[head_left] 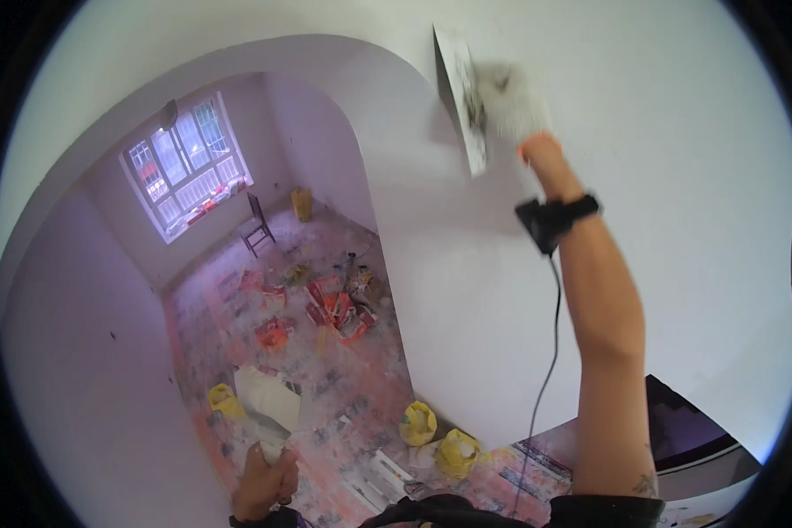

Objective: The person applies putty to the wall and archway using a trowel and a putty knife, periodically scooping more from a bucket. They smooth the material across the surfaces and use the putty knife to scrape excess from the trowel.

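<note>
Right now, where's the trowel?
In the head view, the trowel is near the top, slightly right of centre, in the right hand, by the white wall at the arch's upper right.

So the right arm [607, 317] is way up, coming in from the bottom edge and nearly straight, just a slight bend at the elbow. Right hand [512, 101] is up top in what looks like a pale glove, kinda blurry, so can't really make out the fingers. Left hand [268, 480] hangs way lower, off to the left, fingers curled into a closed grip. Most of the left forearm is cut off by the bottom edge.
</note>
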`<state>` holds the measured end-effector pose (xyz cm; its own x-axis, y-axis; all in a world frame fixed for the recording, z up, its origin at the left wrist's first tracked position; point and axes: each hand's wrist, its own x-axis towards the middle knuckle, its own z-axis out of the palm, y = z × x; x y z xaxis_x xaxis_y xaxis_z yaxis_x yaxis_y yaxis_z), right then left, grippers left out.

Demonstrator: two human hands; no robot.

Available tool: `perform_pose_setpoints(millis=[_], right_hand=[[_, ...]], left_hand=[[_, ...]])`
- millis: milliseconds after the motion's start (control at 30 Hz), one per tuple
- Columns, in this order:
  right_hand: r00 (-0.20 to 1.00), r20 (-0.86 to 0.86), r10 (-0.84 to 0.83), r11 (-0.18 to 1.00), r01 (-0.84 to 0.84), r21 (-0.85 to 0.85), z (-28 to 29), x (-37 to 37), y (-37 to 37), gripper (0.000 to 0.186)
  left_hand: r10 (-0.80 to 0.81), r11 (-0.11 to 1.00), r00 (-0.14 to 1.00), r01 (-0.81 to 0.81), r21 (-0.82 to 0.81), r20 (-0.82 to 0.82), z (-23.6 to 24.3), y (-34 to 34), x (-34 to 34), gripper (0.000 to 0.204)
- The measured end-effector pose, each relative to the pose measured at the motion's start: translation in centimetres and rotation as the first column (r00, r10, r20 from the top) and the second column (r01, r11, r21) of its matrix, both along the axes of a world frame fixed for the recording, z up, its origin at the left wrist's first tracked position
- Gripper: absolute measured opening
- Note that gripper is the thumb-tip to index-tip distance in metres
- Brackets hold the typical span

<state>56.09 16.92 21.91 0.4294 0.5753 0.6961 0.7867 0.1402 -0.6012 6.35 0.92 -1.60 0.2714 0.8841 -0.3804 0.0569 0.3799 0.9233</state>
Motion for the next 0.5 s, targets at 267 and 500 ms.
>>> perform_pose_setpoints(millis=[267, 500], right_hand=[[0.977, -0.184, -0.108, 0.984, 0.078, -0.161, -22.4, -2.2, -2.5, 0.027], [0.968, -0.248, -0.026, 0.983, -0.021, -0.182, -25.2, -3.3, -5.0, 0.028]], left_hand=[[-0.007, 0.999, 1.0, 0.008, 0.034, -0.029, -0.4, -0.1, -0.2, 0.022], [-0.148, 0.988, 0.989, 0.148, -0.046, -0.012, 1.2, 0.4, 0.3, 0.023]])
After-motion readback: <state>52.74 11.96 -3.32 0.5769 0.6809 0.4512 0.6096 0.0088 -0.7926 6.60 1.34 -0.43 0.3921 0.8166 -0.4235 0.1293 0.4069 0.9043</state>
